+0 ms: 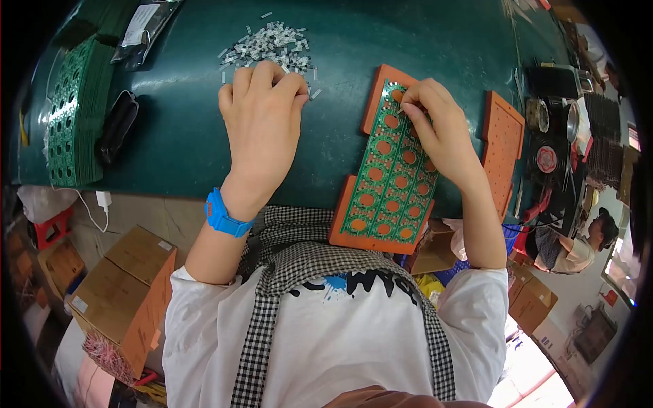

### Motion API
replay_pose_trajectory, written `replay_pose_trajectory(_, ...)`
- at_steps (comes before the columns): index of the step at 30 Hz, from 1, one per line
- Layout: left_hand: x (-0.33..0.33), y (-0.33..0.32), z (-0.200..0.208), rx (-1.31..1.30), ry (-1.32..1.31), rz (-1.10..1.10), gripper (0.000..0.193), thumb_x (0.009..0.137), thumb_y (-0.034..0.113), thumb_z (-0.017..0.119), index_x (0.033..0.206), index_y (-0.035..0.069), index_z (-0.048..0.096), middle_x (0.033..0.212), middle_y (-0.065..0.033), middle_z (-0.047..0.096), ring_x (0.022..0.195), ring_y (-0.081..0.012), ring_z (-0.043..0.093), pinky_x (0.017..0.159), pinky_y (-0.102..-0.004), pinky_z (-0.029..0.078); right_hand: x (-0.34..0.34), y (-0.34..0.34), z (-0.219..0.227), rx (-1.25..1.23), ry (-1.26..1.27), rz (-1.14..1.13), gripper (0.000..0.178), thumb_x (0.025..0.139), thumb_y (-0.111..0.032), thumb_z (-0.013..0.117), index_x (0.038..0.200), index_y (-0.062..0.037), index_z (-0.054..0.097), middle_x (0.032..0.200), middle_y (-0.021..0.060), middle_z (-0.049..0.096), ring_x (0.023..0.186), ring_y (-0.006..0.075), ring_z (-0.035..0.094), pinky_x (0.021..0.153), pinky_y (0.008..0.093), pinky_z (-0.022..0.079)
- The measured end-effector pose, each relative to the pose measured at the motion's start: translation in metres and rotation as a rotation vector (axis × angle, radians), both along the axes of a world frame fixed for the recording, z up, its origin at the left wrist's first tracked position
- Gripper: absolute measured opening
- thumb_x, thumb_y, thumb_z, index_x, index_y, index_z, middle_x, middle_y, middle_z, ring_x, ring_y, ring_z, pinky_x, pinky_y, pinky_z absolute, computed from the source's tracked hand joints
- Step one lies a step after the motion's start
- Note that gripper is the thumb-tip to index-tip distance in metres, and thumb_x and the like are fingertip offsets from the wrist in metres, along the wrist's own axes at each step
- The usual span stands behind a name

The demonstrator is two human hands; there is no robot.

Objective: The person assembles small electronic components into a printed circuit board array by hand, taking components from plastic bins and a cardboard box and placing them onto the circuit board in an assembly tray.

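Observation:
A heap of small, slim, clear-and-white parts [266, 42] lies at the far middle of the dark green tabletop. My left hand [262, 122], a blue watch on its wrist, reaches to the heap's near edge with fingers curled down. Its fingertips are mostly hidden. To the right, a green circuit board panel [388, 162] with rows of round holes rests in an orange fixture [371, 243] that overhangs the near table edge. Over the panel's far end, my right hand [441, 129] pinches a tiny light-coloured part between thumb and forefinger.
A stack of green circuit boards [78, 115] stands at the left beside a black open case [119, 126]. Another orange fixture [502, 146] lies at the right, near a black tray [554, 81] and a red-centred roll [546, 158]. Cardboard boxes [126, 272] sit below. A person [575, 248] is at far right.

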State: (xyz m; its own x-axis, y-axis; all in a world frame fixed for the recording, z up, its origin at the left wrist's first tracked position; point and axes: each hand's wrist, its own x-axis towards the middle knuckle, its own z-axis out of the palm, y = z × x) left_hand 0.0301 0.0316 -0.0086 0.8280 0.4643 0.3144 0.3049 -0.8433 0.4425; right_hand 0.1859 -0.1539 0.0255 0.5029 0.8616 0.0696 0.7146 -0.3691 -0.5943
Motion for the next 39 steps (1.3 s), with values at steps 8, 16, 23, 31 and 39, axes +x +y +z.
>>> replay_pose_trajectory(8,0.001,-0.002,-0.006,0.144,0.035,-0.058,0.008,0.08,0.008,0.063,0.087,0.01,0.062,0.083,-0.0027,0.055,0.088,-0.0225,0.051,0.083,-0.0389,0.036,0.002,-0.001,0.0,-0.041,-0.035,0.036,0.007,0.086,-0.006,0.058,0.089,-0.0002,0.055,0.09,0.0122,0.055,0.089,0.0303,0.055,0.079,0.0379,0.045)
replay_pose_trajectory(16,-0.004,-0.002,0.003,-0.16,-0.103,-0.103,0.016,0.08,0.006,0.064,0.096,0.007,0.064,0.082,-0.0051,0.064,0.082,-0.0233,0.06,0.078,-0.0341,0.044,-0.01,-0.001,-0.012,0.035,-0.266,-0.002,0.009,0.082,-0.005,0.064,0.085,-0.0014,0.057,0.087,0.0088,0.057,0.084,0.027,0.057,0.072,0.037,0.048)
replay_pose_trajectory(23,-0.006,-0.013,0.006,-1.437,-0.236,-0.192,0.028,0.089,0.004,0.061,0.116,0.001,0.062,0.087,-0.0117,0.071,0.078,-0.0138,0.068,0.067,-0.0232,0.052,-0.012,-0.006,-0.003,0.109,-0.546,0.111,0.007,0.079,-0.002,0.066,0.085,-0.0012,0.062,0.088,0.0082,0.061,0.077,0.0274,0.06,0.067,0.0346,0.048)
replay_pose_trajectory(31,-0.009,-0.023,0.01,-1.35,-0.222,-0.143,0.036,0.092,0.002,0.056,0.127,0.001,0.05,0.084,-0.0046,0.06,0.073,-0.0127,0.065,0.065,-0.0225,0.05,-0.005,-0.003,-0.005,0.063,-0.211,0.009,0.007,0.082,-0.001,0.063,0.087,-0.0003,0.059,0.087,0.0107,0.059,0.078,0.0274,0.06,0.068,0.0336,0.048)
replay_pose_trajectory(39,-0.015,-0.026,-0.001,-1.18,-0.217,-0.206,0.038,0.093,-0.004,0.047,0.13,0.004,0.05,0.086,-0.0055,0.058,0.075,-0.0118,0.063,0.068,-0.0245,0.052,-0.008,-0.006,-0.007,0.088,-0.389,0.106,0.008,0.079,-0.004,0.066,0.086,-0.0028,0.061,0.086,0.0078,0.061,0.082,0.0264,0.061,0.071,0.0367,0.05)
